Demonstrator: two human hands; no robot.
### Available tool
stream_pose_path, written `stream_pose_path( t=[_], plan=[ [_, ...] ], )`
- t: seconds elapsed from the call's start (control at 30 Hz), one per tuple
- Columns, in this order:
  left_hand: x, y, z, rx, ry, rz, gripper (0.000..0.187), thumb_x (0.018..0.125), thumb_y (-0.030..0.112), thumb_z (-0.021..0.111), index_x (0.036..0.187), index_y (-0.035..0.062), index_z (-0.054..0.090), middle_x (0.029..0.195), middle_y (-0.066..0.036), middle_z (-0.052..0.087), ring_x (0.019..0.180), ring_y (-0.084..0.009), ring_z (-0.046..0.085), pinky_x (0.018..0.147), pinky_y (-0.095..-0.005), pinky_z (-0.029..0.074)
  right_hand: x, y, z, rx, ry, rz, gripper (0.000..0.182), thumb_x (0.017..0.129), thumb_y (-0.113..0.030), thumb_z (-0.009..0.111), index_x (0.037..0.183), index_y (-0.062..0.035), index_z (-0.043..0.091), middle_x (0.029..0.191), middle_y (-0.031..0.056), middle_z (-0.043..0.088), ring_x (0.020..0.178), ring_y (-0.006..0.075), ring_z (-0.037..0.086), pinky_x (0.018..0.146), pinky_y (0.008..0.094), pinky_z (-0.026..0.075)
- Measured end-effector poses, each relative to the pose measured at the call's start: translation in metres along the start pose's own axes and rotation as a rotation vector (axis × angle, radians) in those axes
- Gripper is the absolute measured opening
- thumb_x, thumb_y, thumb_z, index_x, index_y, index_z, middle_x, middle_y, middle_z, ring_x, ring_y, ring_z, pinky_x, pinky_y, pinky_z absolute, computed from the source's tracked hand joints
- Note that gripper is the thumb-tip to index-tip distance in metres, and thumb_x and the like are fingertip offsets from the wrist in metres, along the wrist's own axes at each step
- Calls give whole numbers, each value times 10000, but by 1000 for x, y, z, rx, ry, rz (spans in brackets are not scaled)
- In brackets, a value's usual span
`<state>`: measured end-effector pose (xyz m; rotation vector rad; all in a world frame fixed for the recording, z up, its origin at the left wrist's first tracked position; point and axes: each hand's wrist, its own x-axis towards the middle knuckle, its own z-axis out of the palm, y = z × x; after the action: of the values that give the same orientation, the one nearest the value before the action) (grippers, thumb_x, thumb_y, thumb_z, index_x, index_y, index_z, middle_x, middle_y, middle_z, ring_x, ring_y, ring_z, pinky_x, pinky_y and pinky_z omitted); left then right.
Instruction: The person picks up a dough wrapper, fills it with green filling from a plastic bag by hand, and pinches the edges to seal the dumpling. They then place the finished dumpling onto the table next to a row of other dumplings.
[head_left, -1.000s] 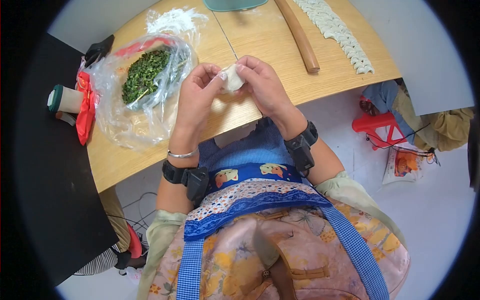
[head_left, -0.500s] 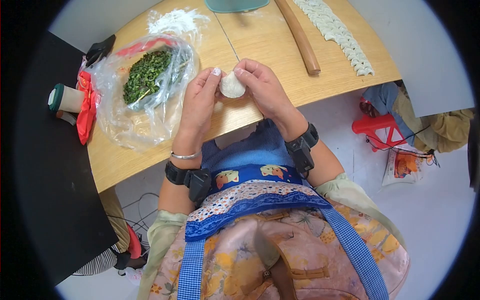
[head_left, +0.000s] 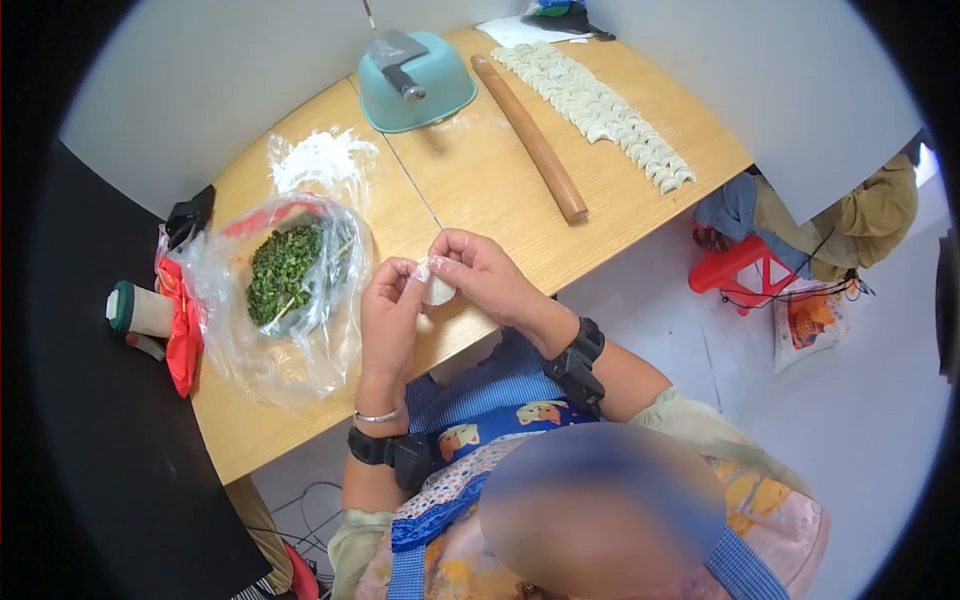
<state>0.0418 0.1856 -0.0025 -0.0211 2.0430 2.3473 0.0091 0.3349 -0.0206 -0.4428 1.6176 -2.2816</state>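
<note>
Table (head_left: 462, 182), across the upper frame. Left hand (head_left: 392, 312) and right hand (head_left: 492, 282), centre: both curled in, pinching the dough (head_left: 439, 291). Dough, between them, equally near each; visible long axis steep, foot toward lower right.

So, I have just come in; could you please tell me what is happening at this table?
The person's left hand and right hand pinch a small pale dough piece between them, above the table's near edge. To the left, chopped greens sit in a clear plastic bag, with white powder beyond. A wooden rod lies farther right, beside rows of folded dough pieces. Whether the held piece contains filling, I cannot tell.
</note>
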Motion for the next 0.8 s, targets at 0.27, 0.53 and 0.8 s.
stream_pose_path(
  t=[0.27,0.53,0.8],
  plan=[
    [-7,-9,0,39,-18,66,142,970,187,523,903,66,559,725,40,521,623,-26,465,557,-184,402,0,-2,5,42,-53,-21,58,933,-85,522,947,-30,530,844,-21,552,795,44,528,710,213,448],
    [-12,-6,-2,-54,84,24,213,998,250,470,948,66,566,756,27,541,622,-29,463,526,-192,372,-2,3,4,-26,-41,-34,95,912,-107,571,962,-32,541,827,-10,584,752,44,537,676,217,451],
    [-15,-6,-1,-195,88,-4,216,988,233,492,953,31,561,742,-13,581,621,-51,503,547,-188,403,-1,-2,1,-13,-18,-44,91,908,-84,572,964,-15,548,854,13,597,759,69,580,657,205,489]
  ],
)
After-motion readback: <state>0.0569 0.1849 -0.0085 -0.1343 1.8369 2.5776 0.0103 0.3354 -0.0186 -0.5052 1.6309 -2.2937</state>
